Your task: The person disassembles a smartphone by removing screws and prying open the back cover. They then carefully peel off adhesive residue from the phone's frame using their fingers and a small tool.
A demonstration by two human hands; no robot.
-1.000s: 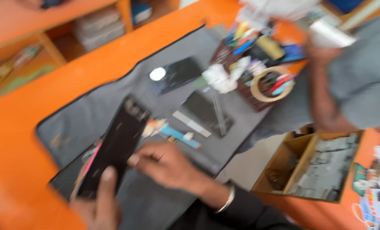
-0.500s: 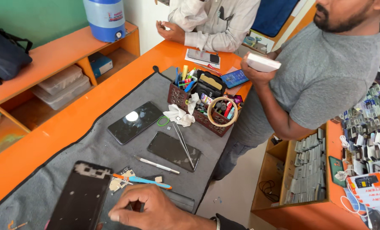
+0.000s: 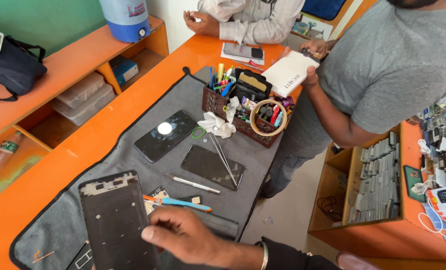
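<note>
While the right hand (image 3: 185, 237) rests loosely open beside the phone frame (image 3: 117, 220), the basket (image 3: 243, 112) holds pens and one tape roll (image 3: 268, 117); two phones (image 3: 165, 135) lie flat.

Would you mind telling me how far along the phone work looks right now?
Done: the phone frame lies stripped, bare of screen, on the grey mat. In hand: the right hand rests at the frame's edge; whether it has a grip is unclear. Left: a dark phone, a dark panel, tweezers and a blue-handled tool lie loose, nothing refitted.
</note>
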